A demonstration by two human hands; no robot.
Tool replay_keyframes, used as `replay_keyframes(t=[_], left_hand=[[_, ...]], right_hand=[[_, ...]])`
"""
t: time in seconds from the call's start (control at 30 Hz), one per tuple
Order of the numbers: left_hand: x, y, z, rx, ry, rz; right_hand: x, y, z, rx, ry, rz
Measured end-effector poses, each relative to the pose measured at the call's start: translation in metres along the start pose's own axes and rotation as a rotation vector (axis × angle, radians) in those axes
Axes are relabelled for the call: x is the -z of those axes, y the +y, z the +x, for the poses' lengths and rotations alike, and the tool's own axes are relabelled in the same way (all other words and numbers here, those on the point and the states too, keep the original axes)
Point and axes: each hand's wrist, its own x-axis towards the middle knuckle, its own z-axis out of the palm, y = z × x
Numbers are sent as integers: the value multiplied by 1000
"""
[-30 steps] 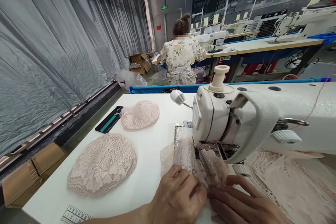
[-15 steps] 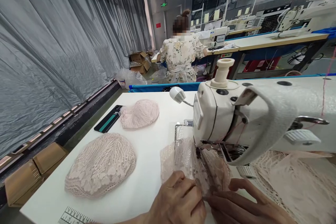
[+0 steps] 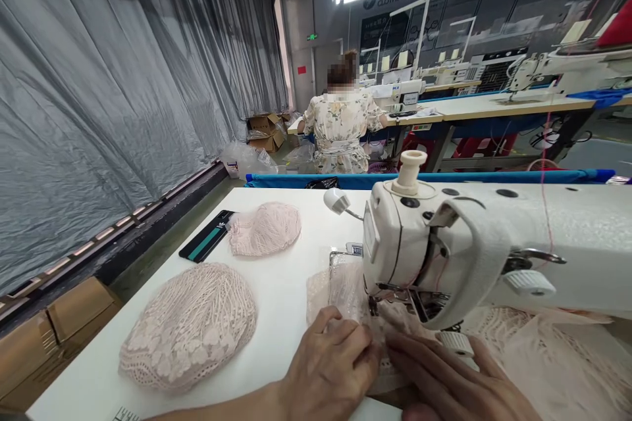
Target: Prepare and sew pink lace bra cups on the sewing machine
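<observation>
Pale pink lace fabric [image 3: 340,286] lies bunched under the needle end of a white sewing machine [image 3: 395,230]. My left hand [image 3: 333,362] is closed on the fabric's near edge, just in front of the presser foot, which is partly hidden. Close beside it on the right, my right hand [image 3: 449,368] grips the same fabric with long, closed fingers; its thumb is out of sight. More of the sheer, lace-edged cloth [image 3: 557,355] spreads to the right under the machine arm.
On the white table [image 3: 276,302] at left sit a large lace piece [image 3: 190,325], a smaller one [image 3: 266,229] and a dark phone-like object [image 3: 206,235]. Cardboard boxes [image 3: 59,335] stand beside the table. Ahead, a person in a floral top [image 3: 340,125] sits at another machine.
My right hand has moved forward, its fingers now flatter over the fabric and nearer the needle. The left hand stays on the cloth. My view has tilted up slightly.
</observation>
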Motion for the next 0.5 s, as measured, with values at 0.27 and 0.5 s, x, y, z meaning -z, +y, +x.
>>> replay_keyframes(t=[0.27,0.5], left_hand=[[-7,-11,11,34,-12,-28],[-6,-12,12,1,-2,14]], right_hand=[[3,21,5,153,-89,-197],[-1,18,3,115,-25,-177]])
